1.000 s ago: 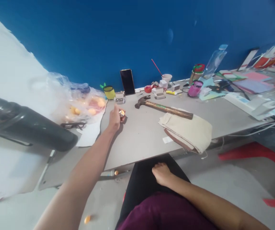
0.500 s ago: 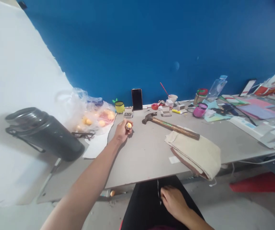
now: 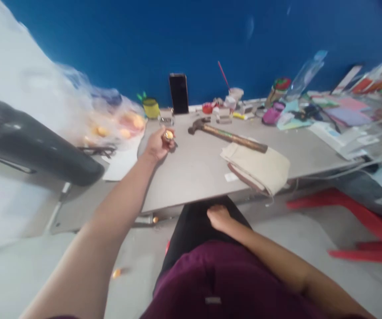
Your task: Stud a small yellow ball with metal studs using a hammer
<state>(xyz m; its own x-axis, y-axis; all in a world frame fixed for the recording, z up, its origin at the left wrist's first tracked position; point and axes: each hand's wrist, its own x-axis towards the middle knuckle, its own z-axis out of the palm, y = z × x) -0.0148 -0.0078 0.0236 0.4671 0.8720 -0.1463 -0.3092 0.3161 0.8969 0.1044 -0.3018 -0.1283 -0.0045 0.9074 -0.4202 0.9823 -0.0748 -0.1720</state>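
Note:
My left hand is closed around a small round yellow-and-silver thing, held over the table beside a small open box. Blur hides its exact kind. To the right of that hand lies a claw hammer with a wooden handle, its handle end resting on a folded cream cloth. My right hand rests on my lap below the table edge, fingers curled into a loose fist, with nothing visible in it.
A large dark flask leans at the left, near a clear plastic bag with orange balls and a pair of glasses. A phone stands against the blue wall. Papers and cables crowd the right; a red chair is below.
The view has tilted down, so the table sits higher and more of my lap shows. My left hand keeps its hold on the small round thing; my right hand stays on my lap.

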